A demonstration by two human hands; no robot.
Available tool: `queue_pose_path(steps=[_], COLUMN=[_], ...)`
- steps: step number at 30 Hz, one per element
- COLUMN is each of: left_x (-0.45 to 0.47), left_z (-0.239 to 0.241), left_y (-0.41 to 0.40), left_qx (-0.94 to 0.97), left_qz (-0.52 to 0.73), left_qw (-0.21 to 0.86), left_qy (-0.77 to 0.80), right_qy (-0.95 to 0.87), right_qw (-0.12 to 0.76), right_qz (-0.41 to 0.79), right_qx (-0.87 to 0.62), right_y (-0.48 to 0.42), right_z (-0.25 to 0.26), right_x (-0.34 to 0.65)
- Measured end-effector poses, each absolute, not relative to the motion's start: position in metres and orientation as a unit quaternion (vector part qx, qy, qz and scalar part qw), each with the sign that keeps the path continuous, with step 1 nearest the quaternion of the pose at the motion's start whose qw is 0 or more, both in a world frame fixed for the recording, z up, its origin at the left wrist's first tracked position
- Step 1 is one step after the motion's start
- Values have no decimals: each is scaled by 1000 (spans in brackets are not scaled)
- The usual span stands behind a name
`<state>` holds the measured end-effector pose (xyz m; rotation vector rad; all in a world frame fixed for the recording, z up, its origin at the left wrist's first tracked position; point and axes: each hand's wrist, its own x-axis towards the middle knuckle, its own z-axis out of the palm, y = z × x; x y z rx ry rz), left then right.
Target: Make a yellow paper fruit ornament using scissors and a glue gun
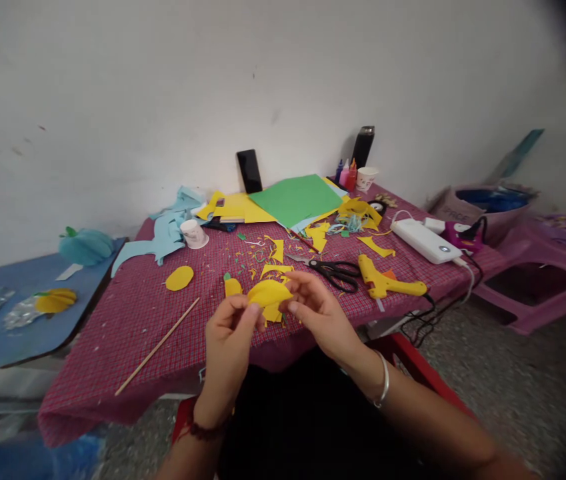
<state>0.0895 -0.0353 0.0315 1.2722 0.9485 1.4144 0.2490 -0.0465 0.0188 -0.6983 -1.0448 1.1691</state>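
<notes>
A yellow felt piece [269, 291], rounded like a leaf, is stretched between my two hands above the table's front edge. My left hand [230, 340] pinches its left end between thumb and fingers. At its right end, my right hand [319, 313] grips with thumb and fingertips. Just behind lie a small yellow piece with a green tip [233, 285] and yellow scraps. A flat yellow oval [179, 278] rests to the left, near a thin wooden stick [157, 347]. Black-handled scissors [335, 272] and a yellow glue gun [387, 280] lie right of my hands.
Green sheet [297, 199] and yellow sheets lie at the back by a leaning phone [249, 171]. Paper cups [194, 233], paint bottles [347, 175] and a black flask [363, 145] stand around. A white power bank [425, 240] with cables sits right; a blue board [37, 333] holds felt pumpkins left.
</notes>
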Motion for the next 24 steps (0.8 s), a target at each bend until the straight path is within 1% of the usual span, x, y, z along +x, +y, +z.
queue_pose_path(steps=[2, 4, 6, 9, 14, 18, 24], left_x=[87, 86, 87, 87, 84, 87, 92], left_z=[32, 32, 32, 29, 23, 21, 16], left_y=[-29, -26, -26, -30, -35, -36, -39], left_qx=[471, 442, 442, 497, 562, 561, 540], left_qz=[597, 598, 593, 572, 544, 523, 504], left_qw=[531, 559, 562, 533, 476, 497, 545], left_qy=[373, 367, 370, 376, 401, 406, 397], right_qy=[-421, -407, -416, -453, -482, -481, -450], right_qw=[655, 634, 591, 541, 554, 567, 568], right_qz=[558, 585, 611, 628, 574, 551, 583], right_qx=[-288, -302, -324, -328, -362, -379, -367], right_y=[-46, -46, -46, -49, -51, -51, -51], right_z=[18, 17, 17, 19, 22, 24, 28], right_x=[249, 249, 249, 249, 248, 246, 247])
